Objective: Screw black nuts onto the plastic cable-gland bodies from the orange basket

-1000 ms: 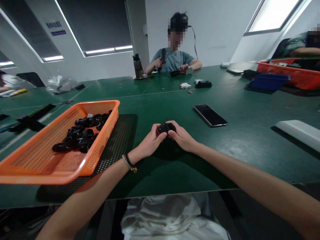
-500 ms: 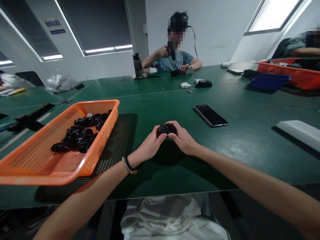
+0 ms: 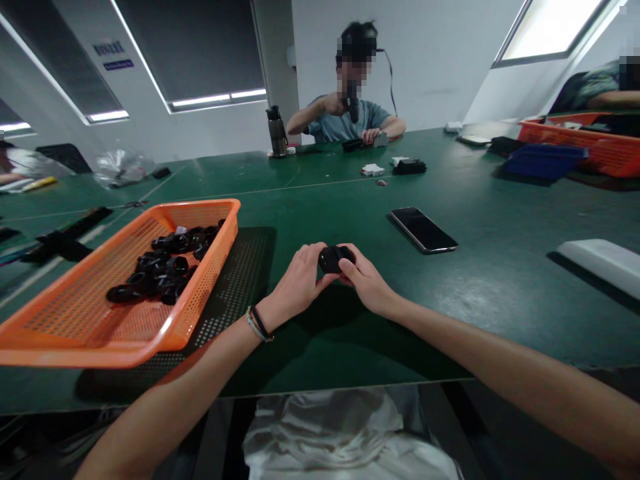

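Black piece (image 3: 329, 261) in the clasp of fingers (image 3: 314, 251) of left hand (image 3: 299, 281) and right hand (image 3: 371, 285)

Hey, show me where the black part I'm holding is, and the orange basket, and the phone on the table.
Black part (image 3: 329, 261): head view, on its dark rounded side.
Orange basket (image 3: 210, 277): head view, on its perforated right wall.
Phone (image 3: 424, 230): head view, mid-screen.

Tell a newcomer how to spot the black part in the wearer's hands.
On the green table, find the orange basket at the left. To its right, the left hand and right hand meet at a rounded black part. Unlike the black pieces heaped in the basket, it is held.
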`<action>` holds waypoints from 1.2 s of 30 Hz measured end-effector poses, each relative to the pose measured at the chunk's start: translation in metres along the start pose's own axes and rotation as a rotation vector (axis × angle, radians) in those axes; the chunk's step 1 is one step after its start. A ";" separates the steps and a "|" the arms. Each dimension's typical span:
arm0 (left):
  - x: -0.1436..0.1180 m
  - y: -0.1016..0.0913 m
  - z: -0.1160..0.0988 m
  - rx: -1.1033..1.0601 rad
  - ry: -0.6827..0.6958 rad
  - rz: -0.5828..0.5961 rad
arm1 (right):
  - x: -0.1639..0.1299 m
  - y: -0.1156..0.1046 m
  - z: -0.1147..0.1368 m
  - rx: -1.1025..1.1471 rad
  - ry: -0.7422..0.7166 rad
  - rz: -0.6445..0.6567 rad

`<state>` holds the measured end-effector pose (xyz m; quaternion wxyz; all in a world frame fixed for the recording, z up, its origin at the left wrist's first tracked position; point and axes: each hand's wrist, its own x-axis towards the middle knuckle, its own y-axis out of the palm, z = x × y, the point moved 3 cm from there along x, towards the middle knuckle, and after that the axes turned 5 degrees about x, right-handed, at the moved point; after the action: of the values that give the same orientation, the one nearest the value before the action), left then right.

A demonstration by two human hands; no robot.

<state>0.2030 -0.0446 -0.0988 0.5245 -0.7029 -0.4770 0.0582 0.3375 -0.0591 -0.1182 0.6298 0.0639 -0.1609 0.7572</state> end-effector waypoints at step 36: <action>-0.003 -0.002 -0.006 -0.157 -0.084 -0.005 | -0.004 0.003 0.007 0.112 0.044 -0.003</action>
<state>0.2042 -0.0508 -0.0957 0.4473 -0.7374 -0.5037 0.0488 0.3347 -0.0652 -0.1134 0.6299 0.0826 -0.1041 0.7653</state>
